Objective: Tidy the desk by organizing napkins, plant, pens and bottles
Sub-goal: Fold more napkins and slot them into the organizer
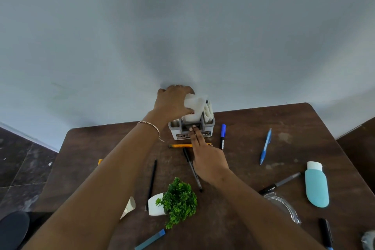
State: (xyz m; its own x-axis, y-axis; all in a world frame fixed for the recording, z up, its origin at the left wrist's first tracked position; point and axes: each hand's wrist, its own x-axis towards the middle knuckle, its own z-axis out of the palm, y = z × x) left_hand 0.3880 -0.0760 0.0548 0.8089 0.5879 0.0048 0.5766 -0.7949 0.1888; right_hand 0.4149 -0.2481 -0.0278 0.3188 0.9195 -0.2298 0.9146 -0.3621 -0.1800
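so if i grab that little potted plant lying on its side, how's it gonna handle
The potted plant looks artificial, so probably light. Its leafy top outsizes the small white pot, so it may tip again once stood up. The smooth pot could be a bit slippery.

Soft daylight, wide-angle edge distortion

Head-worn wide view looks forward and down, close over the desk (304,128)

The organizer's (191,128) label is partly hidden behind the right hand's fingers (196,135). The near-right marker (326,233) and a blurred grey object (369,239) run off the frame.
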